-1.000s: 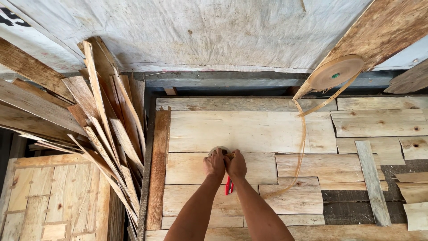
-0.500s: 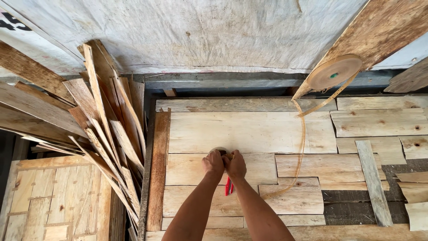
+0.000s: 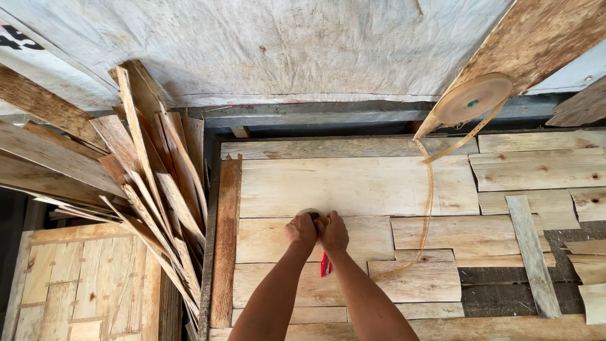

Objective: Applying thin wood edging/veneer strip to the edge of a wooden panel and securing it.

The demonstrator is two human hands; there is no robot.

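On pale veneer sheets, left hand and right hand together clasp a small round object above a red tool.

Loose veneer strips stacked leaning at left, above a patched veneer panel. Grey tarpaulin behind; a narrow strip at right.

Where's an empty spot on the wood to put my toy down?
The wide pale sheet between the brown edge strip and the hanging tape is bare. The leaning strips are crowded, and both hands fill the middle.
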